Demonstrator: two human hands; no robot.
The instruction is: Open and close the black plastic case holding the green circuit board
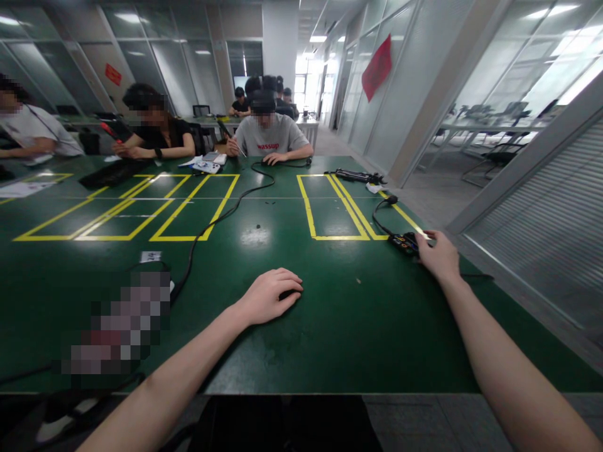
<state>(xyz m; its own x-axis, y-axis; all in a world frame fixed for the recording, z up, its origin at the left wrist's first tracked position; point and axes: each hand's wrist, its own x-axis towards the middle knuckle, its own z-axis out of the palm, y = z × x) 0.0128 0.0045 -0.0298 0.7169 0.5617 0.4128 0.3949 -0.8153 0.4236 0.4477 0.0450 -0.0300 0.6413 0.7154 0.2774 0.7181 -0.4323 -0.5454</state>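
Observation:
My left hand (271, 296) rests on the green table (330, 351) near its middle, fingers loosely bent and thumb apart, holding nothing that shows. At the right edge of the table, my right hand (440, 254) has its fingers around the near end of a small black corded box (403, 243) with some orange and pale marks. The fingers cover part of the box, and its exact kind cannot be made out. A short black cord with a plug-like end (391, 199) curves away from it on the far side.
Yellow tape (342, 238) marks rectangles on the table. A long black cable (217, 220) runs across it at left, near a blurred-out object (120, 326). A folded black stand (355, 176) lies at the far right. Across the table, a person in a grey shirt (271, 135) sits among others.

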